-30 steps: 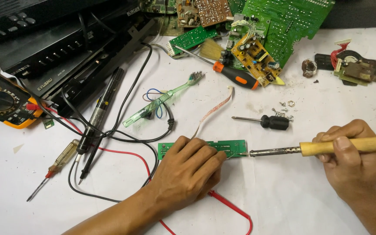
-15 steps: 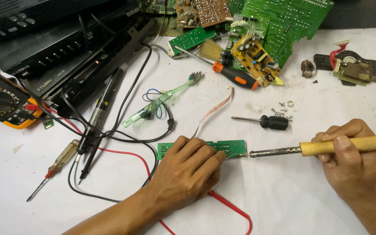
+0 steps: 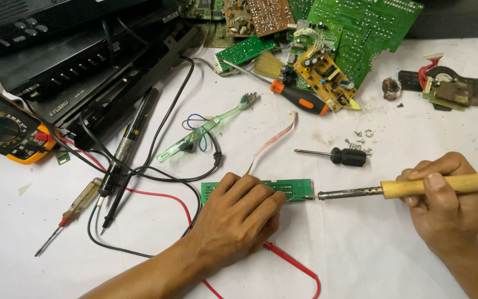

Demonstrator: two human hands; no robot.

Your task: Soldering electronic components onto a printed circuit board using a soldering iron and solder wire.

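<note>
- The left hand lies flat, fingers together, pressing down a narrow green circuit board strip on the white paper-covered worktop. Only the strip's two ends show beyond the hand.
- The right hand is wrapped around the wooden handle of a soldering iron, whose metal tip touches the strip's right end.
- Risk: the left fingertips sit near the tip; a slip of the iron could burn them.
- Risk: if the hold loosens, the light strip may slide and the joint could smear.
- Risk: a red probe lead runs under the left forearm; snagging it could jerk the board.
- Risk: a small black screwdriver and loose silver screws lie just beyond the iron and could be knocked.
</note>
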